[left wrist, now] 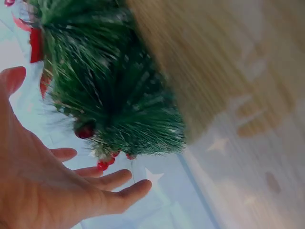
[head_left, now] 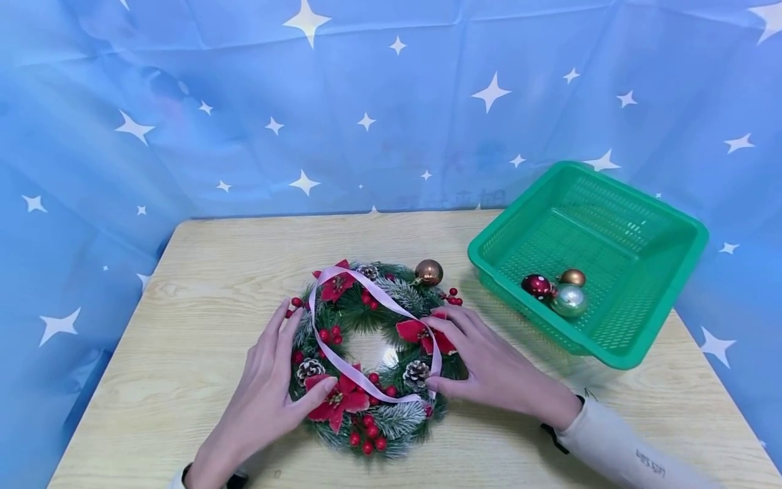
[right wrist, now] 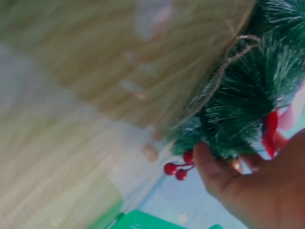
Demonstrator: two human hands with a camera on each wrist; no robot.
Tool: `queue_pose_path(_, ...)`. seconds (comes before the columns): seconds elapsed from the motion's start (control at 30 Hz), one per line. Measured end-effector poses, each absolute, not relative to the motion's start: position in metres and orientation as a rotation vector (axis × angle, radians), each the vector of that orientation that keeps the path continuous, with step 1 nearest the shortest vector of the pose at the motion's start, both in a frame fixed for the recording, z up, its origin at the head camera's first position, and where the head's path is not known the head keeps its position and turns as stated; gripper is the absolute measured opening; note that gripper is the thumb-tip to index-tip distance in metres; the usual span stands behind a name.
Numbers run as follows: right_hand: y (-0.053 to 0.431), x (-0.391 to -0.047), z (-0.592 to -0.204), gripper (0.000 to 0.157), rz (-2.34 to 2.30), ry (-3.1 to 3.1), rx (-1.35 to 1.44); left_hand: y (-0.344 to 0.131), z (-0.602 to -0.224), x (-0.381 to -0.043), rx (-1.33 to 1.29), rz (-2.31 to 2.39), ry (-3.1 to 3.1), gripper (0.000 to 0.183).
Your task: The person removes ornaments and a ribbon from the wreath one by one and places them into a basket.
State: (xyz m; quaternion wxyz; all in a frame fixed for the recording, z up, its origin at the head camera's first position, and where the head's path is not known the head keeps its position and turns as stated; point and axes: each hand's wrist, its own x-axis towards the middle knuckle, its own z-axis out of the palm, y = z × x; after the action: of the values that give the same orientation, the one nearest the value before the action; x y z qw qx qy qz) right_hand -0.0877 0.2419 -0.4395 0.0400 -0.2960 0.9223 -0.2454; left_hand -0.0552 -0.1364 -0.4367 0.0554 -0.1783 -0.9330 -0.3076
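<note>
A green wreath point(head_left: 400, 422) with red poinsettias, frosted pine cones and red berries lies on the table. Loosely looped over its top is a pale pink ribbon point(head_left: 383, 297). My left hand point(head_left: 264, 387) rests along the wreath's left side, thumb over the lower poinsettia point(head_left: 337, 402); the left wrist view shows its fingers spread beside the greenery. Over the right side, my right hand point(head_left: 489, 360) has fingertips at the right poinsettia point(head_left: 411, 331) and thumb by the ribbon's end. A bronze bauble point(head_left: 429, 272) sits at the wreath's upper right edge.
At the right stands a green plastic basket point(head_left: 649, 299) holding a red bauble point(head_left: 536, 285), a small gold bauble point(head_left: 573, 277) and a silver bauble point(head_left: 569, 301). A blue curtain with white stars point(head_left: 427, 136) hangs behind the wooden table point(head_left: 201, 299).
</note>
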Motion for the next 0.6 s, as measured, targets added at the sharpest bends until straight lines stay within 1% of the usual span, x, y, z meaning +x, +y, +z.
queue_pose_path(0.2, 0.232, -0.078, -0.437, 0.091, -0.742, 2.877, -0.847, -0.131, -0.436, -0.049, -0.496, -0.913, -2.855, 0.114)
queue_pose_path(0.43, 0.227, -0.066, -0.433, 0.090, -0.732, 2.916, -0.802, -0.131, -0.439, -0.049, -0.569, -0.921, -2.855, 0.117)
queue_pose_path(0.53, 0.230, -0.067, -0.430, 0.088, -0.757, 2.926, -0.796, -0.132, -0.439, -0.050, -0.604, -0.937, -2.845, 0.116)
queue_pose_path(0.6, 0.234, -0.069, -0.428, 0.083, -0.783, 2.943, -0.818, -0.133, -0.439, -0.052, -0.624, -0.948, -2.843, 0.116)
